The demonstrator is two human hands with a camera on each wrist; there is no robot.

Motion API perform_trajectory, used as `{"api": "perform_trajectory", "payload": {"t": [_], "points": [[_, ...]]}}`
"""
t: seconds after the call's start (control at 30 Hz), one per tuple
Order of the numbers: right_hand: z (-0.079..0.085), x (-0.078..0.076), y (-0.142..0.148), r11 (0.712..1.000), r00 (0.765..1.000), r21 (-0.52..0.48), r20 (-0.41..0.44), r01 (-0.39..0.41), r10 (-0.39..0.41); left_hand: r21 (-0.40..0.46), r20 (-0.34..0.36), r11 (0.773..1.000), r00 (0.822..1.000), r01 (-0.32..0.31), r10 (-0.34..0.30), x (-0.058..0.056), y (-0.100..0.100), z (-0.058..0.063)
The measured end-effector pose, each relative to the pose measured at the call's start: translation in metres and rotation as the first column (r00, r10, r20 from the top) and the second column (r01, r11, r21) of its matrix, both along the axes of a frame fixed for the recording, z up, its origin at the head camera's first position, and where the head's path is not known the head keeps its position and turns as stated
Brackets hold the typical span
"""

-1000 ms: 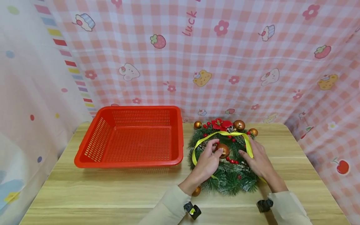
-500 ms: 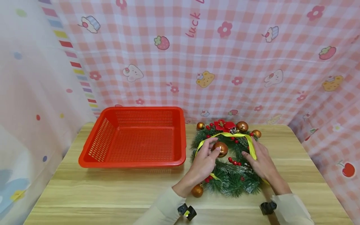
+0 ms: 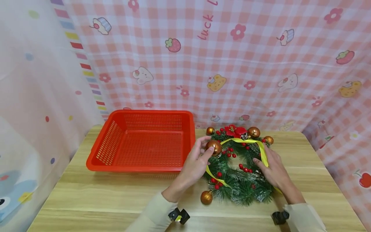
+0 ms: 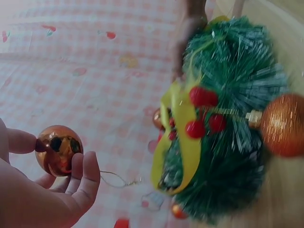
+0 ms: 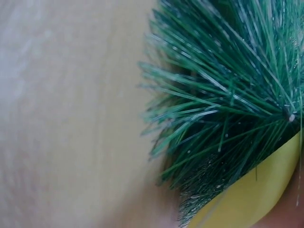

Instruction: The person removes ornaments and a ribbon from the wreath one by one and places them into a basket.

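A shiny copper Christmas bauble [image 3: 215, 147] is pinched between the thumb and fingers of my left hand [image 3: 193, 165], over the upper-left edge of a green Christmas wreath [image 3: 242, 190]. In the left wrist view, a thin hanging loop [image 4: 114, 179] trails from this bauble [image 4: 59, 151]. My right hand [image 3: 274, 167] grips the wreath's right side, thumb toward the central hole, its fingertips hidden. A yellow ribbon [image 3: 262, 153] runs over the top of the wreath and past that hand. Red berries [image 3: 245, 168], a red flower [image 3: 235, 130] and pinecones decorate the ring.
An empty red plastic basket [image 3: 142, 167] stands left of the wreath. A glittery bauble [image 3: 206, 197] lies at the wreath's front left, and more baubles [image 3: 253, 132] sit along its back. The wooden table [image 3: 110, 203] meets a checked curtain [image 3: 185, 64] behind.
My left hand has carried the copper bauble leftward, from over the wreath's middle to its left edge. My right hand stays at the wreath's right side. The head view has swung slightly left.
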State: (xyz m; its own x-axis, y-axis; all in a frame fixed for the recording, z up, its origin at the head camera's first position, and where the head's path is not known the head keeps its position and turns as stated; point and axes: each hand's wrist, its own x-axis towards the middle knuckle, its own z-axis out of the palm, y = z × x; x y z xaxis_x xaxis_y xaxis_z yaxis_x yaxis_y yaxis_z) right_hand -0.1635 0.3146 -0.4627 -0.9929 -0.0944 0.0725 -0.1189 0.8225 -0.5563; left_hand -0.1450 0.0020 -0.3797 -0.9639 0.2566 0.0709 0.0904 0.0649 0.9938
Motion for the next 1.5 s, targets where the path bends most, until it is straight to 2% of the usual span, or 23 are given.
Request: {"api": "perform_trajectory", "payload": {"t": [0.27, 0.47, 0.67, 0.93, 1.23, 1.5], "points": [[-0.003, 0.003, 0.002, 1.000, 1.000, -0.002, 0.015, 0.005, -0.005, 0.015, -0.049, 0.995, 0.994, -0.096, 0.096, -0.007, -0.035, 0.007], [-0.004, 0.006, 0.003, 1.000, 1.000, -0.007, 0.012, 0.008, -0.008, 0.034, -0.032, 0.984, 0.983, -0.177, 0.179, -0.012, -0.066, 0.007], [-0.003, 0.005, 0.004, 1.000, 1.000, -0.009, 0.011, 0.006, -0.006, -0.017, -0.020, 0.969, 0.969, -0.246, 0.246, -0.017, -0.099, 0.002], [-0.002, 0.002, 0.006, 1.000, 1.000, -0.007, 0.006, 0.008, -0.008, -0.103, 0.008, 0.952, 0.956, -0.289, 0.292, -0.022, -0.130, -0.008], [-0.001, -0.002, 0.003, 1.000, 1.000, -0.008, 0.006, 0.003, -0.003, -0.151, 0.006, 0.925, 0.936, -0.348, 0.353, -0.027, -0.147, -0.017], [-0.001, -0.001, 0.002, 1.000, 1.000, -0.018, -0.005, -0.002, 0.002, -0.154, -0.004, 0.923, 0.935, -0.351, 0.355, -0.027, -0.148, -0.021]]}}
